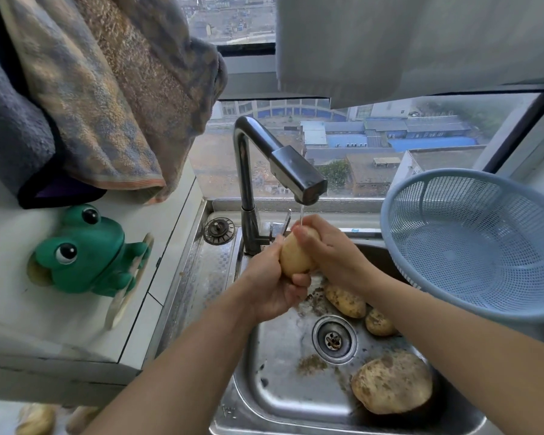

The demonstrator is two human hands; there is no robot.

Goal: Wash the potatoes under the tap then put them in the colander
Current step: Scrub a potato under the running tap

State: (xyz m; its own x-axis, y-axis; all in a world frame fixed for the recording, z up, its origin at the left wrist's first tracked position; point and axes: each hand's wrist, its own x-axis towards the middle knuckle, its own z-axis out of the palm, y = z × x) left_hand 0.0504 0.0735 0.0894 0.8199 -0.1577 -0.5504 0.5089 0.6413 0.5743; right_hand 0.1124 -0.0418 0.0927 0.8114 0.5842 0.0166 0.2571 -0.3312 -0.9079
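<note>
Potato [296, 255] in the middle of the frame is sitting just under the spout of the tap [296, 171], held above the sink [258, 372] between both hands. Its long axis is running steeply from lower left to upper right, with the upper end pointing toward the spout and the lower end sinking into the left palm. Its skin is looking pale yellow, smooth and wet, far cleaner than the others. A thin stream of water [301, 216] is falling from the spout onto its upper end.

The left hand [274, 287] is gripping it from below, fingers [299, 282] curling round the lower end. The right hand [330, 249] is covering it from the right, fingers [302, 237] clamping over the upper end where the water is landing.

Below the hands, three more potatoes are lying on the sink floor, right of the drain [335, 339]: two smaller ones [346, 301] [380, 322] close together and a large one [391, 383] toward the lower right, all speckled brown with soil. Dirt crumbs [311, 364] are lying scattered around the drain.

A blue colander [471, 246] is sitting tilted at the right edge of the frame, beside the sink, its mouth facing left and toward the camera. At the left, a green frog figure [85, 252] is resting on the white tabletop [76, 334], and towels [107, 105] are hanging in the upper left. A round plug [219, 230] is lying on the steel ledge left of the tap's base.
</note>
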